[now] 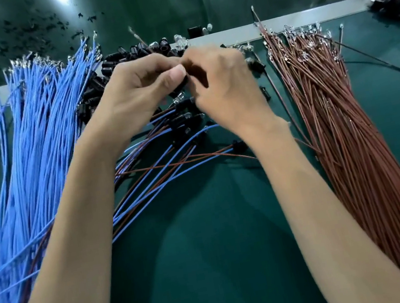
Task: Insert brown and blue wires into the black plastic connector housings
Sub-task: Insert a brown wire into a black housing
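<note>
Over a green work mat, a person's two hands met above a heap of loose connector housings during wire assembly. The left hand was curled tight, its thumb pressed to the forefinger and pinching a small black housing at the fingertips. The right hand was drawn up against it, fingers bent in toward the same spot; blur and the back of the hand hid whatever those fingers held, so its grip could not be told. Outside the left hand a thick sheaf of blue wires fanned across the mat, metal terminals at the far ends. Outside the right hand a matching sheaf of brown wires lay. Beneath both wrists, between the forearms, sat finished leads, brown and blue wires paired in black housings. Beyond the fingertips a pale strip crossed the bench, with black scraps scattered past it on the left hand's side.
</note>
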Demonstrator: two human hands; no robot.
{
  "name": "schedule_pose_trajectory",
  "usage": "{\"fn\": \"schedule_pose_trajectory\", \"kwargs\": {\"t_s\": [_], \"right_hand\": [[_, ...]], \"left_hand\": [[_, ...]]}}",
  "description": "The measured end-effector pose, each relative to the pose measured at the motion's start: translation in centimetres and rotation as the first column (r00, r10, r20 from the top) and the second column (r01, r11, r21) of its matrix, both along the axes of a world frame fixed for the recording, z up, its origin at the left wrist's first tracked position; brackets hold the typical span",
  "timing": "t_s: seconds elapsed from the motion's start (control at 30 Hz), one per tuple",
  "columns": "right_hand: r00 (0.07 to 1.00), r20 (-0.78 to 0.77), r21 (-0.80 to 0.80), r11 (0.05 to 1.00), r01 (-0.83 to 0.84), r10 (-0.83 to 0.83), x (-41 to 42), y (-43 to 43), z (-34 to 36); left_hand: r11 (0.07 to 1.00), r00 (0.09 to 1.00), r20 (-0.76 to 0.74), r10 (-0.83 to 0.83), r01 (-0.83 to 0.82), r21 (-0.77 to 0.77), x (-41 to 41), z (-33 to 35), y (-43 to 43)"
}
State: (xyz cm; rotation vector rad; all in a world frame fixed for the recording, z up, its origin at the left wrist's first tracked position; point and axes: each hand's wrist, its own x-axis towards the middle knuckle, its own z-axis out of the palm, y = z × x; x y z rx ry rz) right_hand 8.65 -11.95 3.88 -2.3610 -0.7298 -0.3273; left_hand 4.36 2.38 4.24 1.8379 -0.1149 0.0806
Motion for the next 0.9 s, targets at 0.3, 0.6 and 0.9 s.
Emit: {"fn": "schedule_pose_trajectory", "kwargs": {"t_s": [0.3,0.6,0.9], "right_hand": [[0.929,-0.365,-0.122,0.987,-0.104,0.053,0.1,-2.0,-0.3],[0.679,-0.729,-0.192,0.926,-0.325,0.087,-0.1,-6.1,1.7],[0.591,-0.769,0.528,0.765,0.370,0.245,0.2,-4.8,-0.6]], "left_hand": [[0.817,0.846,-0.184,0.500,-0.531,-0.223,1.1,-1.2,2.4],[0.719,0.711,-0.166,0.683,-0.695,-0.019,1.2,-1.8,4.7],[0.901,0.896,-0.133,0.424,-0.401,0.168,0.9,-1.0,2.6]]}}
